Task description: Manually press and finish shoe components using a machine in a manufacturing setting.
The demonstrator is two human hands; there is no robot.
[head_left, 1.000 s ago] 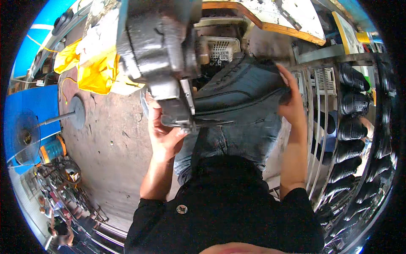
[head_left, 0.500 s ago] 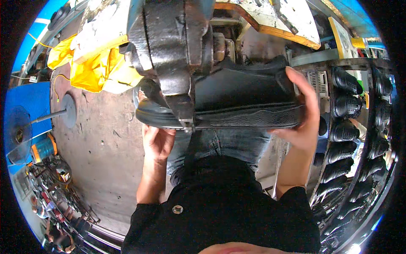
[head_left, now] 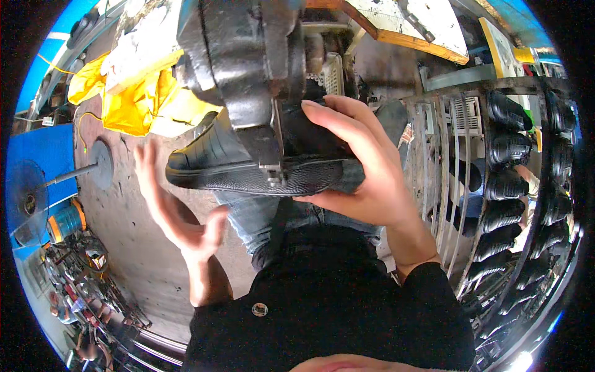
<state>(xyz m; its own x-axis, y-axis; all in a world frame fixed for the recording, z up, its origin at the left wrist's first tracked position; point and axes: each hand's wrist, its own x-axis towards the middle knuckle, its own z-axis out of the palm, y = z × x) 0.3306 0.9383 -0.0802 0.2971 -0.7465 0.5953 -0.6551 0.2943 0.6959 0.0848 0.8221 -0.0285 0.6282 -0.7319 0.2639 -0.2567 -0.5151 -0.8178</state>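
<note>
Two hands: in the head view, the left hand [head_left: 176, 217] is apart from the work and the right hand [head_left: 375, 170] is on the shoe [head_left: 217, 158].
Left fingers: spread wide and blurred, thumb well away from the rest, holding nothing; they are near the toe but clear of it.
Right fingers: holding the shoe, curved over its heel end, with the thumb below along the sole [head_left: 307, 177].
Shoe: black, in front of the person, toe to the left, sole edge toward the body; its middle is partly hidden.
Machine: a dark, worn machine [head_left: 242, 59] fills the top middle, its narrow end crossing in front of the shoe; whether they touch, I cannot tell.
Clothes: black shirt [head_left: 334, 297] with a small round badge [head_left: 260, 309]; blue jeans [head_left: 263, 211] below the shoe.
Rack: to the right, a metal rack [head_left: 458, 93] bears rows of black shoes [head_left: 509, 150].
Surface: at the upper right, a white surface [head_left: 443, 34] with a wooden edge, a dark tool [head_left: 419, 23] lying on it.
Crate: a pale crate [head_left: 334, 74] just beside the machine, partly hidden.
Cloth: a yellow cloth [head_left: 145, 102] hangs at the upper left.
Fan: a standing fan [head_left: 30, 201] at the far left, its round base [head_left: 102, 162] on the stained floor [head_left: 133, 260].
</note>
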